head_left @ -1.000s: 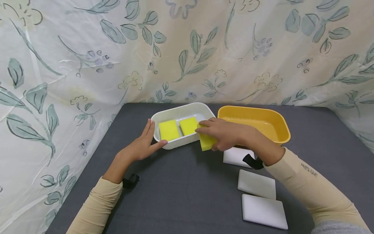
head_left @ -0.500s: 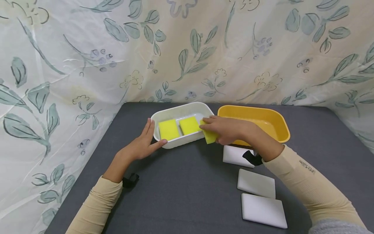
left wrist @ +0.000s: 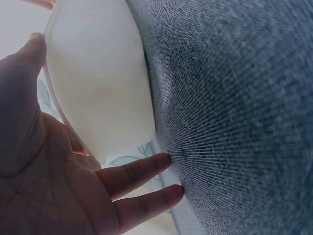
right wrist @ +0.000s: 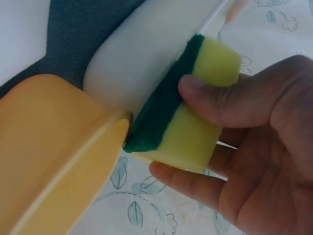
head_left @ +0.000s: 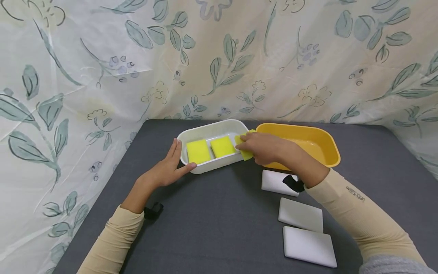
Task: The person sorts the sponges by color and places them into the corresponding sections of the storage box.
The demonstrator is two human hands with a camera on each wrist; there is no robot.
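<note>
My right hand pinches a yellow sponge over the right end of the white tray. In the right wrist view the sponge shows a dark green scouring side, with the thumb pressed on it. My left hand rests against the tray's left end with its fingers straight and the thumb at the near rim. Inside the tray lie two more yellow sponges, one at the left and one in the middle. The left wrist view shows the tray's outer wall beside the left palm.
A yellow tray stands right of the white one, partly behind my right arm. Several white pads lie on the grey table: one near the yellow tray, another lower, and the nearest. A patterned curtain hangs behind.
My right hand has moved the sponge up and slightly right, from in front of the white tray's near wall to over its right end. The left hand stays against the tray.
</note>
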